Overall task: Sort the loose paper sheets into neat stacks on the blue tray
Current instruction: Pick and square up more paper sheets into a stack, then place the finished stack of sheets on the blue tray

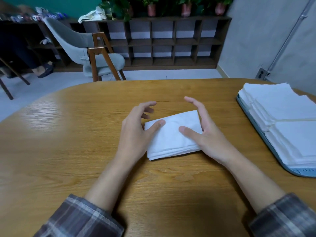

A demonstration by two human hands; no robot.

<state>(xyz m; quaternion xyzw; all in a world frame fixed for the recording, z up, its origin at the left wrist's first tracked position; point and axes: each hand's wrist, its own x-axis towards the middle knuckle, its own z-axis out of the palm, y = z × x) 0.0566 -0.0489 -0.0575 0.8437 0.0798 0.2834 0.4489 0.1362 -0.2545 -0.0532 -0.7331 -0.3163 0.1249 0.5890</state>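
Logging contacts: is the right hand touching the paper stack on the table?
Touching. The head view shows the right hand lying against the right edge of the paper stack, its thumb resting on top.

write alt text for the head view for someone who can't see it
The left hand and right hand flank a small stack of white paper sheets on a wooden table, thumbs resting on top. At the right edge, a blue tray holds several neat paper stacks.

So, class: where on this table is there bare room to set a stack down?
Bare tabletop lies left of the left hand and between the right hand and the blue tray. The tray itself is packed with paper stacks.
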